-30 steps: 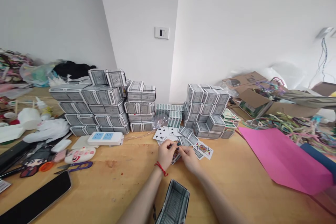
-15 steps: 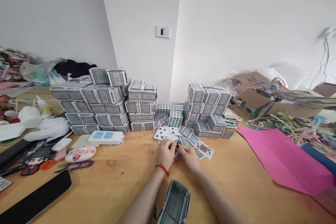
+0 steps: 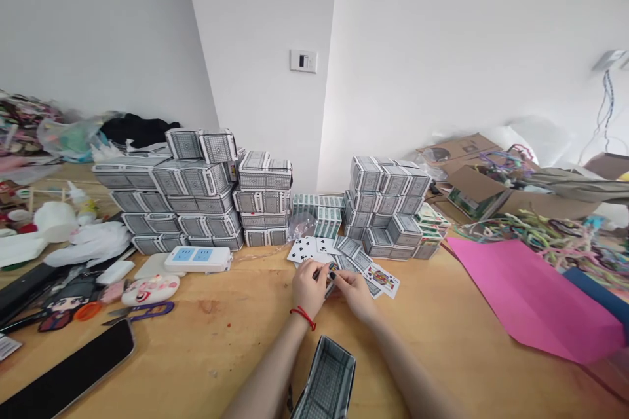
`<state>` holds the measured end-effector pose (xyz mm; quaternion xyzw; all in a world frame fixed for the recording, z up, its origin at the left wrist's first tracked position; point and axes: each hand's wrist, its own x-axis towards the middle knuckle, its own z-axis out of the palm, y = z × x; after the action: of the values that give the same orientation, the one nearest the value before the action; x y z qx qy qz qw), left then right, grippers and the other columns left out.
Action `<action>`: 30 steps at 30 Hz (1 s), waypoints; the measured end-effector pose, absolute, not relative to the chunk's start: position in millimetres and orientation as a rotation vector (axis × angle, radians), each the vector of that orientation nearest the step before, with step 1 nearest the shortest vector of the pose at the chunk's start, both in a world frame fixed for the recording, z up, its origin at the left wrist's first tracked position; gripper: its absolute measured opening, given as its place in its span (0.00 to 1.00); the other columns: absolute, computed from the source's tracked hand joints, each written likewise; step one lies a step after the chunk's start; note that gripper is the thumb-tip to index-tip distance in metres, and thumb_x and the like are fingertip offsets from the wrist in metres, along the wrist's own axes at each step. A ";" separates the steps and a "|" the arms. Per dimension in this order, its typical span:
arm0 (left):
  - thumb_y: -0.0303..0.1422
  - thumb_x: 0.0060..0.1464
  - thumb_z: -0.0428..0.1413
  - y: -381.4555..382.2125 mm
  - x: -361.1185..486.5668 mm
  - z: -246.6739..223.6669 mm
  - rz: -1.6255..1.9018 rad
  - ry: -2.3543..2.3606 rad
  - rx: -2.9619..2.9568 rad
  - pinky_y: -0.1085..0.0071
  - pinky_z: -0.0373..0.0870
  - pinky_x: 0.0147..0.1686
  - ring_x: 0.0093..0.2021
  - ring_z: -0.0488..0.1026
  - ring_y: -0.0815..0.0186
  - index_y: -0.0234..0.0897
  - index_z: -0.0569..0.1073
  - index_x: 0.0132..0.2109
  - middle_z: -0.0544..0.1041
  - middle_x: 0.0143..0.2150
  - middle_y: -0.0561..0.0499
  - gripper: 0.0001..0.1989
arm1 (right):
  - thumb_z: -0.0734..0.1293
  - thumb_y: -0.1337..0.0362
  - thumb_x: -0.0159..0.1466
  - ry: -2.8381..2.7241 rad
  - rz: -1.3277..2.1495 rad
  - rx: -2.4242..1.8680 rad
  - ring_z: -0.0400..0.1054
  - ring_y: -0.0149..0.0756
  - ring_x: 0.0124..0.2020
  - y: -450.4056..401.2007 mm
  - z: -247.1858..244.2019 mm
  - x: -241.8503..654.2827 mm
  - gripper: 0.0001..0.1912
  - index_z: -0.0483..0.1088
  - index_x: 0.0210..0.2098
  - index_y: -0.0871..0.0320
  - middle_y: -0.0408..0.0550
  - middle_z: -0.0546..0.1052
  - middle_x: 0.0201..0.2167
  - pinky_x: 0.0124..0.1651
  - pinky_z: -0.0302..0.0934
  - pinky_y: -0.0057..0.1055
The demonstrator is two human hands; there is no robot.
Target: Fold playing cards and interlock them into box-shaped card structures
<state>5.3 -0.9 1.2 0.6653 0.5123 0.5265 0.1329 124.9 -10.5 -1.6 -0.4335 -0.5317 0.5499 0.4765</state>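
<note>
Grey cards (image 3: 348, 247) just beyond the left hand (image 3: 308, 287) and right hand (image 3: 358, 296) might be scattered by a knuckle, and the pinched card (image 3: 330, 289) between both creased by uneven pressure.

On the desk (image 3: 216, 334) we see a dark-screened phone (image 3: 69, 372) at near left, purple-handled scissors (image 3: 136, 311) just beyond it, and a pink sheet (image 3: 531, 304) at right.
</note>
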 end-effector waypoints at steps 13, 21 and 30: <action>0.35 0.52 0.48 -1.0 5.8 -1.3 1.517 1.444 1.894 0.70 0.61 0.32 0.30 0.66 0.66 0.37 0.67 0.24 0.68 0.25 0.51 0.11 | 0.64 0.49 0.51 -1.332 1.336 -1.028 0.65 0.37 0.27 -10.8 0.7 128.9 0.18 0.73 0.30 0.58 0.45 0.74 0.23 0.35 0.58 0.34; 0.34 0.51 0.49 -1.2 4.7 -1.3 1.542 1.468 1.883 0.71 0.61 0.32 0.31 0.67 0.66 0.38 0.68 0.24 0.70 0.25 0.51 0.11 | 0.66 0.49 0.49 -1.209 1.269 -1.099 0.65 0.38 0.25 -7.9 -11.0 126.2 0.17 0.69 0.25 0.58 0.45 0.72 0.21 0.33 0.59 0.35; 0.34 0.52 0.48 3.2 3.7 -5.3 1.465 1.487 1.874 0.71 0.61 0.32 0.32 0.67 0.65 0.37 0.68 0.26 0.70 0.28 0.50 0.10 | 0.68 0.51 0.48 -1.152 1.331 -1.056 0.68 0.39 0.25 -9.1 -9.2 125.5 0.15 0.69 0.26 0.58 0.47 0.74 0.23 0.34 0.61 0.38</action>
<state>3.7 3.2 -5.3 0.6587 0.5224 0.5150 0.1673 125.5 -9.1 -9.2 -0.4400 -0.4802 0.5547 0.5178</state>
